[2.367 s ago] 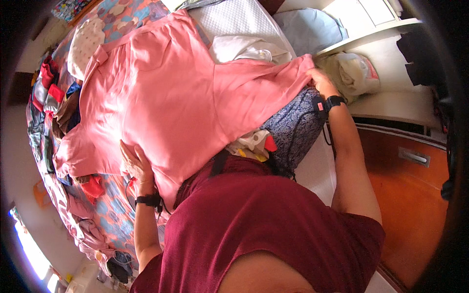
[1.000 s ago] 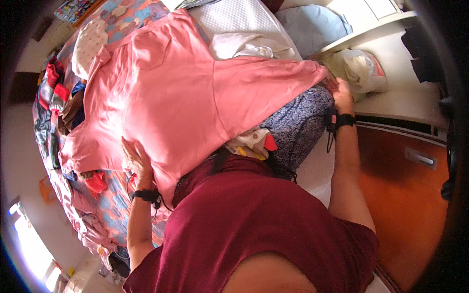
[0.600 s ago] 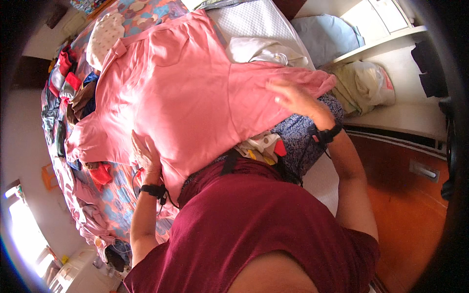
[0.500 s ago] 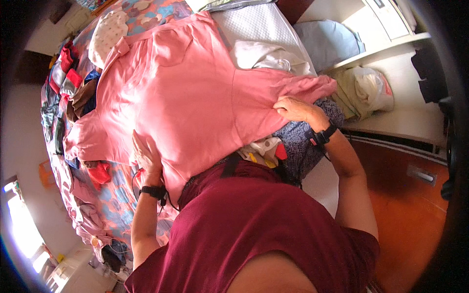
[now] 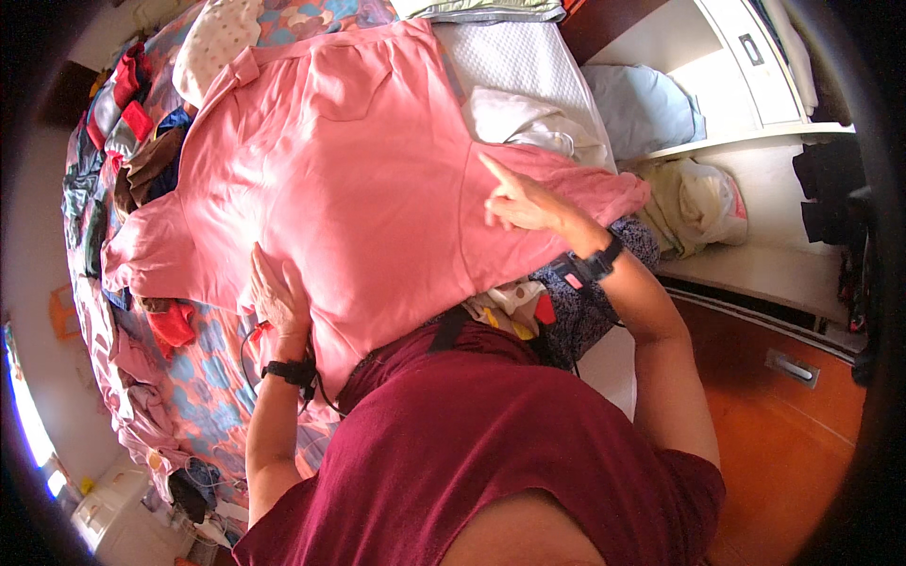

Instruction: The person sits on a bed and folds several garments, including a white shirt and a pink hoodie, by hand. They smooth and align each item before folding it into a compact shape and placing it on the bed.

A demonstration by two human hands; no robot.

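Observation:
A pink long-sleeved garment (image 5: 368, 189) lies spread over the bed, its gathered far end and small pocket away from me. One sleeve reaches left, the other right. My left hand (image 5: 279, 294) rests flat on the garment near the left sleeve's base, fingers stretched out. Over the right sleeve's base is my right hand (image 5: 524, 201), its index finger extended and the other fingers partly curled. Nothing shows in its grasp; whether it touches the cloth I cannot tell. Both wrists wear dark bands.
Several crumpled clothes (image 5: 142, 179) lie along the bed's left side. A white cloth (image 5: 524, 121) sits beyond the right sleeve, on a white quilted mattress (image 5: 519, 57). Dark blue fabric (image 5: 576, 316) lies beneath that sleeve. An open cabinet (image 5: 746, 141) holding folded bedding (image 5: 694, 203) stands at right.
My right hand has let go of the pinched cloth and moved left and slightly away from me, its index finger now extended. The left hand stays flat on the garment.

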